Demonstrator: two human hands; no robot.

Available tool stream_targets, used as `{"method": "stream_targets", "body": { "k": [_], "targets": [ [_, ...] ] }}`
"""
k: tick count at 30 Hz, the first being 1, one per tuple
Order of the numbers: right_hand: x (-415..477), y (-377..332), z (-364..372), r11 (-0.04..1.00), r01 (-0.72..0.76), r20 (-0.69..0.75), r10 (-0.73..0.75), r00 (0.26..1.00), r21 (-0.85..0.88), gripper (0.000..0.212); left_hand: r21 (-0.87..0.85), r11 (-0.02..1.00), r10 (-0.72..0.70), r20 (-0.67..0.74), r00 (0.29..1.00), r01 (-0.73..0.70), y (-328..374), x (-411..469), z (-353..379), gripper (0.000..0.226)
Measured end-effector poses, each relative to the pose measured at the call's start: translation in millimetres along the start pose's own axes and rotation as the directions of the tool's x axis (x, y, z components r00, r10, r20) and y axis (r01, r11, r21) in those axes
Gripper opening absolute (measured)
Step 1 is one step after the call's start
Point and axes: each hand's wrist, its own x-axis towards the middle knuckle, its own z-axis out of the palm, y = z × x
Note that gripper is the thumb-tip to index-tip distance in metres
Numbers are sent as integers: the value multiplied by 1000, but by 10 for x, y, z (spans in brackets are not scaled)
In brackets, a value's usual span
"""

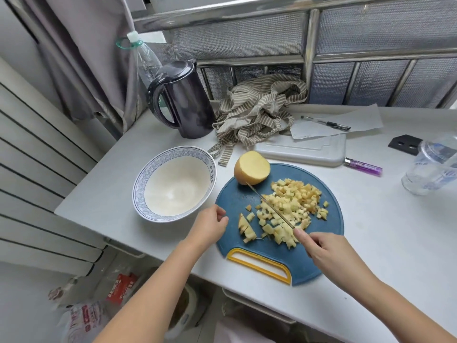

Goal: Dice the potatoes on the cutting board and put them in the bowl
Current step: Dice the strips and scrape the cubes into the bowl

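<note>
With the knife (270,206) clasped in the right grip (321,251) and the left grip (210,226) loosely curled and empty, the potato strips (246,229) are best steadied before being crosscut.

We saw a matt blue plastic board (235,194), a glossy glazed bowl (139,186), a shiny dark kettle (190,100), a rumpled striped cloth (257,112), a thin metal knife (269,206), a clear plastic cup (425,174), a sheet of paper (351,117), and a smooth, matt white bench (106,194).
</note>
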Motion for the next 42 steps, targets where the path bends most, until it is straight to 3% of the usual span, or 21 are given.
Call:
{"method": "stream_targets", "body": {
  "k": [6,12,14,18,22,30,42],
  "targets": [
    [-14,17,37,1000,7,13,-7,1000,6,64,-38,998,45,36,998,-43,39,11,163,36],
    [-63,-3,100,999,-2,41,0,999,42,64,-56,992,121,98,988,-116,46,42,228,33],
    [-96,-29,176,998,-20,58,17,998,56,66,-106,987,129,60,990,-122,18,23,261,32],
    [-157,-81,388,993,-53,88,44,995,109,66,-435,897,25,-125,992,-77,-55,-106,375,31],
    [-157,-147,504,979,-71,148,43,988,189,64,-562,820,-53,-260,964,-106,-49,-255,575,22],
    [-146,-206,600,984,-39,162,10,987,175,65,-585,798,-78,-333,940,-141,56,-357,796,29],
    [-168,-208,678,990,-83,161,63,985,116,60,-534,832,-64,-363,930,-152,36,-318,849,19]
  ]
}}
